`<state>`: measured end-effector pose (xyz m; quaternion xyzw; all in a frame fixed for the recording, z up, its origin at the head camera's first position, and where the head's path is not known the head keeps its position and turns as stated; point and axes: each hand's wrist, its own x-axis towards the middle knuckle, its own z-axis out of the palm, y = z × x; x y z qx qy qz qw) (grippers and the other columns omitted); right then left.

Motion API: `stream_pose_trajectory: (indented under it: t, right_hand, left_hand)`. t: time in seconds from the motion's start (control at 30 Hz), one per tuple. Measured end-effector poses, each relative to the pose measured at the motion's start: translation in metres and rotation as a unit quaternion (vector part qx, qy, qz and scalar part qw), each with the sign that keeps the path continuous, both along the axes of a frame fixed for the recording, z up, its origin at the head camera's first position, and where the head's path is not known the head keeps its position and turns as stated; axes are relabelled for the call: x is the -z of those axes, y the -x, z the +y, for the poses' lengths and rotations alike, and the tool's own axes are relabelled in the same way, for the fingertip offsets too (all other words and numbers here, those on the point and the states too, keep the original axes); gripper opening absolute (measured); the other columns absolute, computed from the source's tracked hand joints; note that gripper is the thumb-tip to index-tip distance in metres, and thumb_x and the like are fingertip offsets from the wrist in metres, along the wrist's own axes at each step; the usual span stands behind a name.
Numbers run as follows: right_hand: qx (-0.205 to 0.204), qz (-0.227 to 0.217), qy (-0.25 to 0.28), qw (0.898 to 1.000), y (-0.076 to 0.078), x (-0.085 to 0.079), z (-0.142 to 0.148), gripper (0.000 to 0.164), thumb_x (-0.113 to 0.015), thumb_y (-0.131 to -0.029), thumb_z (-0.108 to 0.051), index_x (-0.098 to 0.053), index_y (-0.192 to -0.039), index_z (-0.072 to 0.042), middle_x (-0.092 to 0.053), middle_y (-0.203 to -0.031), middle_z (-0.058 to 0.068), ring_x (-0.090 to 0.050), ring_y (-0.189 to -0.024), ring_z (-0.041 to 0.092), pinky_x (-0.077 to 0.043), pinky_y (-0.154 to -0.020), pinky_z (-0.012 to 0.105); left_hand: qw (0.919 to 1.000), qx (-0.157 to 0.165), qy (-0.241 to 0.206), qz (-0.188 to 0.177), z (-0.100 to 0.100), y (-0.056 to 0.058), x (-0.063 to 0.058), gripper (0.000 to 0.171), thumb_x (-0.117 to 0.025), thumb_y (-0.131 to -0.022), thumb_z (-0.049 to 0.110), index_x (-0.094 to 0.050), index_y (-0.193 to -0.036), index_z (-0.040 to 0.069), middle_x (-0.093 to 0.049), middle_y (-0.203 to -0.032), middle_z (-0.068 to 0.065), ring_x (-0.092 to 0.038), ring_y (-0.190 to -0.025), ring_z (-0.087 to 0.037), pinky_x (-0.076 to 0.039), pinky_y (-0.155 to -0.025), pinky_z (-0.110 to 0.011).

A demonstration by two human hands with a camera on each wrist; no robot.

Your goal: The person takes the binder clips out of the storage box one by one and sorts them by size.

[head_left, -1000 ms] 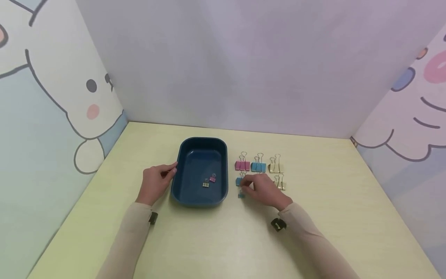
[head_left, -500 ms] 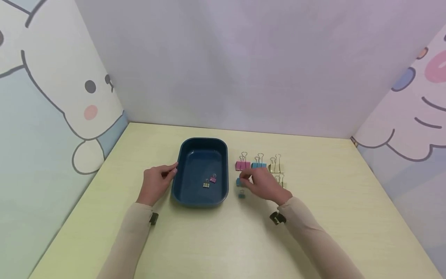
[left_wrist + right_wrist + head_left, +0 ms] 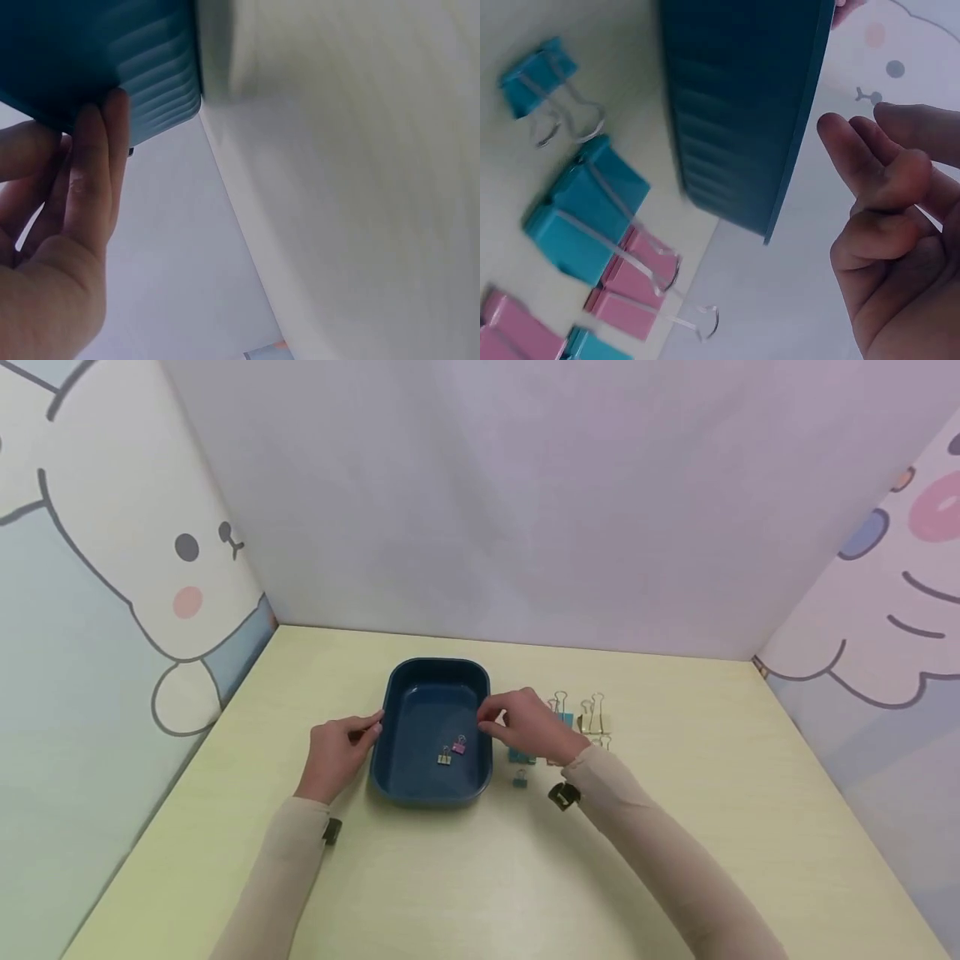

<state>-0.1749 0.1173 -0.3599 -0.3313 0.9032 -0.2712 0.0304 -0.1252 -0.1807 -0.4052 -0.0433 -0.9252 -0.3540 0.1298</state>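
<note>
My left hand (image 3: 337,756) holds the left rim of a dark blue tray (image 3: 431,795), its fingers (image 3: 88,169) lying against the outer wall in the left wrist view. Two small binder clips lie inside the tray, one pink clip (image 3: 459,745) and one yellow clip (image 3: 444,759). My right hand (image 3: 528,727) hovers at the tray's right rim with loosely bent fingers. No clip shows between those fingers in the right wrist view. Below that hand, a small blue clip (image 3: 520,778) and a larger blue clip (image 3: 592,210) stay on the table.
More binder clips stand right of the tray, partly hidden by my right hand: a blue clip (image 3: 566,719), a yellow clip (image 3: 596,724) and pink ones, such as the pink clip (image 3: 634,285). The pale yellow table (image 3: 450,877) meets a plain back wall (image 3: 480,527).
My right hand has moved left and slightly away from me, from above the clips to the tray's right rim. The small blue clip is now uncovered. My left hand stays at the tray.
</note>
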Motion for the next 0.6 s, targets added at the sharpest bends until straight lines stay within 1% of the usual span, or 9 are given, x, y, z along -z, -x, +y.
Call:
stream_pose_trajectory:
  t: [0.1,0.3,0.43,0.6]
  right_hand:
    - [-0.013,-0.002,-0.029,0.999,0.007,-0.002,-0.013,0.013,-0.067,-0.097,-0.015,-0.077,-0.102,-0.009,-0.077,-0.095,0.001,-0.069,-0.084,0.010,-0.057,-0.076,0.026]
    - [-0.031,0.002,-0.092,0.995,0.015,-0.005,-0.035,0.015,-0.067,-0.096,-0.013,-0.079,-0.103,-0.007,-0.079,-0.099,0.005,-0.072,-0.084,0.014,-0.061,-0.076,0.028]
    - [-0.021,0.001,-0.141,0.990,0.018,-0.003,-0.047,0.015,-0.068,-0.096,-0.013,-0.080,-0.102,-0.009,-0.079,-0.100,0.005,-0.074,-0.085,0.016,-0.062,-0.077,0.029]
    - [0.000,0.010,-0.213,0.977,0.019,0.000,-0.059,0.015,-0.067,-0.096,-0.014,-0.081,-0.102,-0.012,-0.079,-0.101,0.004,-0.073,-0.086,0.015,-0.062,-0.078,0.030]
  left_hand:
    - [1.0000,0.002,-0.003,0.000,0.000,-0.001,-0.001,0.028,-0.066,-0.098,0.014,-0.071,-0.125,0.010,-0.076,-0.111,-0.017,-0.076,-0.093,-0.029,-0.060,-0.076,-0.040]
    - [1.0000,0.003,-0.002,0.004,0.002,0.001,-0.002,0.028,-0.065,-0.098,0.015,-0.070,-0.125,0.009,-0.076,-0.112,-0.018,-0.076,-0.093,-0.030,-0.061,-0.077,-0.042]
    - [1.0000,0.005,-0.002,0.003,0.002,0.000,-0.001,0.029,-0.065,-0.098,0.015,-0.070,-0.126,0.009,-0.075,-0.113,-0.018,-0.075,-0.096,-0.031,-0.061,-0.080,-0.046]
    - [1.0000,0.003,-0.005,0.004,0.001,-0.001,0.001,0.029,-0.066,-0.098,0.015,-0.070,-0.125,0.009,-0.076,-0.113,-0.017,-0.076,-0.095,-0.031,-0.061,-0.080,-0.047]
